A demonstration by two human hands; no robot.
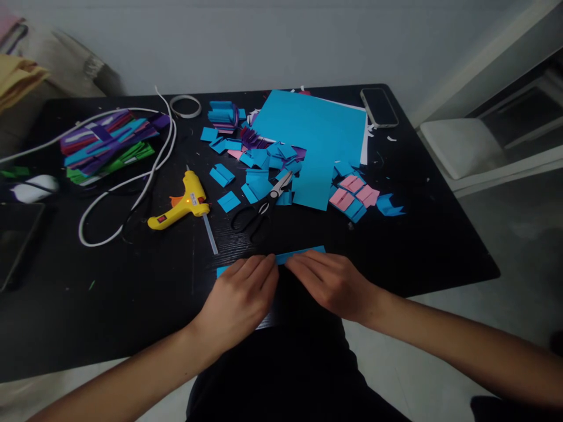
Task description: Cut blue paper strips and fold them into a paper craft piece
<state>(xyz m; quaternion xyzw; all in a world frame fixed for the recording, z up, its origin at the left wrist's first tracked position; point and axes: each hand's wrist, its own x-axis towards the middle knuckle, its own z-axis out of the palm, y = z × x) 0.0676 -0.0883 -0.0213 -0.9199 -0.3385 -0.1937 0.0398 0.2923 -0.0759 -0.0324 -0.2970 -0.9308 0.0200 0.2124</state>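
Both the left hand (240, 293) and right hand (338, 286) grip, fingers closed, a blue paper strip (282, 258) near the front edge of the table (153, 287), where even pressure would likely keep any crease straight.

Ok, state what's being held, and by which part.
A narrow blue paper strip, held near its middle by the left hand and right hand.

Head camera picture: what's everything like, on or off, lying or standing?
Left hand: touching blue paper strip
Right hand: touching it too
Hot glue gun: on its side, orange light lit
Glue stick: poking from the gun's back
Scissors: lying flat
Smartphone: face up, screen dark
White cable: loosely looped
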